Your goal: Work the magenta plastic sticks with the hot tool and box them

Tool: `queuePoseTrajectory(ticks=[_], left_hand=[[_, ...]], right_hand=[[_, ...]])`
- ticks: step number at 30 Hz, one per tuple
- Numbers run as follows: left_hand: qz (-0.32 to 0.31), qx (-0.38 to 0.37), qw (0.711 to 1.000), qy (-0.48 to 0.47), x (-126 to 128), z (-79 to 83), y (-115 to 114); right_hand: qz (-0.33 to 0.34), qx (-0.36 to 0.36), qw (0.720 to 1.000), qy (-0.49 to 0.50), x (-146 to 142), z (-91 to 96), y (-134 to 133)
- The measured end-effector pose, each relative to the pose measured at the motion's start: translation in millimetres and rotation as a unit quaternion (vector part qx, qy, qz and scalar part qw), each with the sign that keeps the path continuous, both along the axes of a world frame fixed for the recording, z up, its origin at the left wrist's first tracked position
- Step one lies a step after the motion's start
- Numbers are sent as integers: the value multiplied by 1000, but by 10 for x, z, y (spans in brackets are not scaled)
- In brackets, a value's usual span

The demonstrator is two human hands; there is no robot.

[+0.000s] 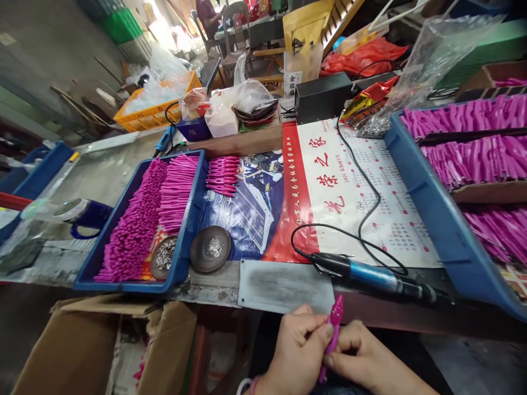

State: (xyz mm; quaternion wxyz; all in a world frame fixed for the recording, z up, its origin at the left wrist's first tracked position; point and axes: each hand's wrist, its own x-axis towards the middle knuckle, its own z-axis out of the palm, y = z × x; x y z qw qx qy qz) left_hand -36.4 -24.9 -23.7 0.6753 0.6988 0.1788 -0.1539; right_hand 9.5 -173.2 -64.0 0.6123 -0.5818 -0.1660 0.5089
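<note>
I am pinching a slim magenta plastic clip (334,329) upright between my left hand (297,351) and right hand (362,356), both grasping it below the surface (284,285) edge, seemingly to press its halves together near the blue electric screwdriver (370,277).

The lower end of the pink piece (332,334) was hidden between the fingers of the left hand (298,354) and the right hand (364,356), so the grip of each could not be fully seen; both wrists ran off the bottom edge. The blue tray on the right (436,219) was cut by the right edge, its far compartments out of sight. The small metal bits in the round dish (209,249) were too small to tell apart. The cardboard box (82,345) was cut off at the bottom, its contents mostly hidden. The seated person (208,16) at the top was cropped and blurred.
</note>
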Motion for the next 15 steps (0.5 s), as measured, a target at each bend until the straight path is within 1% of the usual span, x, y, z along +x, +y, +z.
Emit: queuePoseTrajectory(ticks=[6, 11, 15], left_hand=[[-19, 1, 1000, 8, -10, 26, 44], [-33, 3, 999, 7, -33, 45, 79], [-31, -8, 999, 2, -61, 66, 116]], right_hand=[[11, 37, 998, 45, 1, -10, 14], [23, 42, 997, 66, -4, 5, 23], [45, 39, 995, 74, 11, 32, 0]])
